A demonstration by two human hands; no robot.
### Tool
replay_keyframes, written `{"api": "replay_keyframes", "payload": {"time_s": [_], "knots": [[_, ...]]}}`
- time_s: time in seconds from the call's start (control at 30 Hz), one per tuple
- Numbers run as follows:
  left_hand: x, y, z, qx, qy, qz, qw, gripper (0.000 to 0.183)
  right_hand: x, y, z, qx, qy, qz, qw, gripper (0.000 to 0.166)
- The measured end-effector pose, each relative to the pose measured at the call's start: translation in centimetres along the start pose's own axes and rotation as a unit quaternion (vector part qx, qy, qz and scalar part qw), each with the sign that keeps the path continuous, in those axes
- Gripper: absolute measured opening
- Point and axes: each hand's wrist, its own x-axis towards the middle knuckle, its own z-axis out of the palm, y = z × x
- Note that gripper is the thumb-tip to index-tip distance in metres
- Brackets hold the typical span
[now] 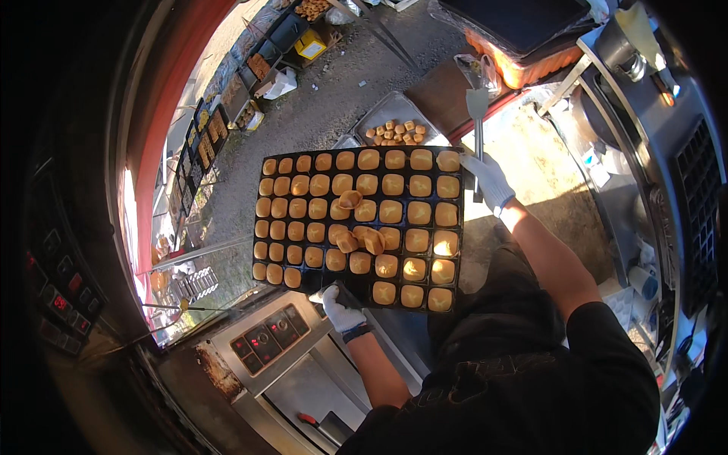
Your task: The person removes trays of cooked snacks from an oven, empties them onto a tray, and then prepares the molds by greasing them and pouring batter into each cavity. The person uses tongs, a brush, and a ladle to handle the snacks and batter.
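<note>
A black baking mould tray (310,278) is held up in front of me, its square cavities mostly filled with golden-brown buns (391,211). Several loose buns (350,199) lie on top of the others near the middle. Some cavities along the near edge hold no bun. My left hand (344,313), in a white glove, grips that near edge, with its fingers hidden underneath. At the far right corner, my gloved right hand (490,181) holds the tray. A long-handled spatula (478,105) runs along this hand and seems held in it too.
Beyond the tray, a metal pan (387,108) holds more buns. An oven with a lit control panel (270,339) stands at lower left. Another mould tray (702,216) rests on the right-hand rack. Orange crates (512,60) and a row of food trays (213,136) stand outside.
</note>
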Motion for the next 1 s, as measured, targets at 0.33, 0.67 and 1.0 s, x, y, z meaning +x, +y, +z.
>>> {"api": "replay_keyframes", "payload": {"time_s": [0.33,0.67,1.0], "knots": [[22.8,8.2,8.3,0.228,-0.083,-0.06,0.968,0.015,-3.3,15.3,9.4,0.011,0.175,0.14,0.974,0.039],[45.4,-1.8,21.4,0.484,-0.204,0.088,0.847,0.028,-12.2,35.4,20.7,-0.061,0.1,0.295,0.948,0.041],[51.3,-3.1,25.8,0.733,-0.195,0.249,0.603,0.05,-10.0,34.3,22.1,0.298,0.115,0.313,0.894,0.028]]}}
